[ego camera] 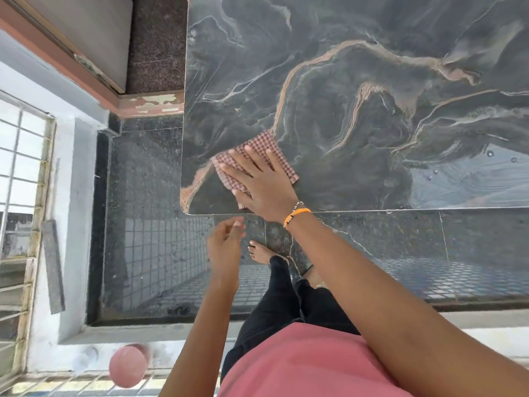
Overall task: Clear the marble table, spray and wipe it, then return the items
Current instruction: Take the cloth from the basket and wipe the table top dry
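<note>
- The dark marble tabletop (372,96) fills the upper right of the view, with no items on the part that shows. Its near left corner, rounded, lies just ahead of the person. Wet streaks and droplets shine toward the right edge, so spraying looks done and wiping is the step in hand.
- The floor (160,253) below is dark polished stone, with a pink ball (128,365) lying near the window grille, well apart from the table.
- The right hand (262,183) reaches in from the right, palm down, fingers straight and spread, pressing flat on the cloth; nothing is gripped.
- The left hand (224,245) hangs off the table just below the near edge, fingers loosely curled and holding nothing. It is close to the corner but plays no part in the wipe.
- The checked red-and-white cloth (263,146) lies folded flat on the tabletop near the left corner, directly beneath the right hand. It pokes out past the fingertips toward the far side, its long axis running from the corner diagonally up and right.
- The unwiped span lies up and to the right of the cloth, so the next stroke probably goes that way.
</note>
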The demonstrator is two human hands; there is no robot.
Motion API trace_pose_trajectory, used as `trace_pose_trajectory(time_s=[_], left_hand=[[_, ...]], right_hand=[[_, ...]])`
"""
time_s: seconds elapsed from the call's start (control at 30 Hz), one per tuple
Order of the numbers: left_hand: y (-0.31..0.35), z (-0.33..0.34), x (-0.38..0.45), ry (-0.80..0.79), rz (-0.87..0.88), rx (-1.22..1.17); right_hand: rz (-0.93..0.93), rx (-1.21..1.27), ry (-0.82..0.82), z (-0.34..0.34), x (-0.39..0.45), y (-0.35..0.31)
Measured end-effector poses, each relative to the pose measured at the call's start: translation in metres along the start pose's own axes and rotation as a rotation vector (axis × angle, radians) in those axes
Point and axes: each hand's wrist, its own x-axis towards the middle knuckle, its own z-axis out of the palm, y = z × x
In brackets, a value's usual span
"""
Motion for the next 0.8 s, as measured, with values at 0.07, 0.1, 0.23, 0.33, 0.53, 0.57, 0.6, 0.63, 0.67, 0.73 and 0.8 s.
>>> trace_pose_trajectory(time_s=[0.07, 0.1, 0.23, 0.33, 0.53, 0.57, 0.6, 0.63, 0.67, 0.73, 0.8], left_hand=[[0.002, 0.009, -0.009, -0.03, 0.255, 0.237], [0.004, 0.014, -0.013, -0.066, 0.402, 0.323], [0.012, 0.043, -0.021, -0.238, 0.894, 0.678], [0.017, 0.065, -0.023, -0.313, 1.035, 0.821], [0.003, 0.077, -0.026, -0.364, 1.018, 0.994], [0.001, 0.077, -0.027, -0.369, 1.013, 1.005], [0.001, 0.076, -0.027, -0.379, 1.011, 1.012], [0.001, 0.075, -0.027, -0.39, 1.008, 1.008], [0.002, 0.075, -0.027, -0.398, 1.004, 0.998], [0.004, 0.077, -0.031, -0.396, 0.968, 0.949], [0.004, 0.078, -0.034, -0.346, 0.905, 0.891]], right_hand=[[0.149, 0.007, 0.064, -0.009, -0.017, 0.039], [0.223, 0.0, 0.086, -0.014, -0.028, 0.062], [0.523, -0.01, 0.154, -0.031, -0.088, 0.148], [0.724, 0.038, 0.202, -0.041, -0.14, 0.192], [1.049, 0.149, 0.308, -0.036, -0.196, 0.194], [1.088, 0.167, 0.34, -0.032, -0.193, 0.182], [1.1, 0.181, 0.362, -0.028, -0.186, 0.167], [1.077, 0.178, 0.363, -0.024, -0.177, 0.152], [1.024, 0.166, 0.347, -0.02, -0.166, 0.136], [0.869, 0.131, 0.288, -0.012, -0.143, 0.107], [0.67, 0.095, 0.222, -0.005, -0.12, 0.081]])
